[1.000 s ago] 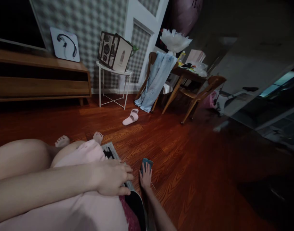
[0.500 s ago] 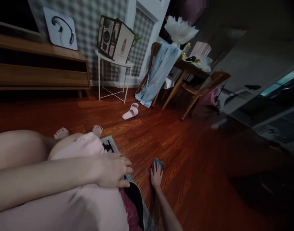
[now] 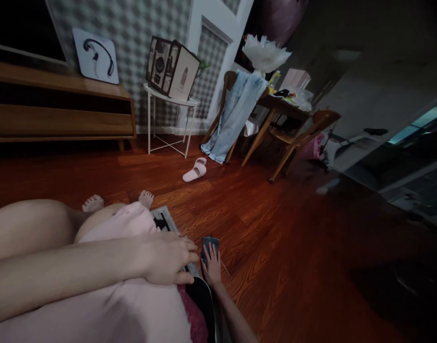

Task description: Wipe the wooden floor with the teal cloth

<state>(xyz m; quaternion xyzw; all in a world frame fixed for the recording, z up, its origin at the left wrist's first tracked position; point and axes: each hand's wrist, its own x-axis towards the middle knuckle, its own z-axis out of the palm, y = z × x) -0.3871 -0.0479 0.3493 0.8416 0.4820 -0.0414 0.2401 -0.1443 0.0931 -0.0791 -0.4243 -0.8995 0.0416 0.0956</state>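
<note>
My right hand [image 3: 213, 267] lies flat on a folded blue-grey cloth [image 3: 205, 247] on the wooden floor, its fingers spread and pressing down from above. The cloth's far edge shows beyond the fingertips. My left hand [image 3: 170, 257] rests palm down across my lap on pale pink clothing [image 3: 132, 221], with nothing in it. Its fingers are stretched out towards the right, and a ring shows on one of them. Beneath my lap, the edge of a grey and black patterned mat [image 3: 164, 216] sticks out. A thin pale line [image 3: 226, 269] runs along the floor beside my right hand.
Ahead lies a pink slipper [image 3: 195, 170]. Behind it stand a white side table [image 3: 168, 95] bearing a printed box [image 3: 175, 66], and a wooden chair draped with jeans [image 3: 236, 109]. A wooden cabinet [image 3: 61, 116] is at left; another chair [image 3: 297, 138] stands right.
My right hand and the cloth have slid left across the floor, closer to the mat. My left hand stays on my lap. The view has tipped slightly upward.
</note>
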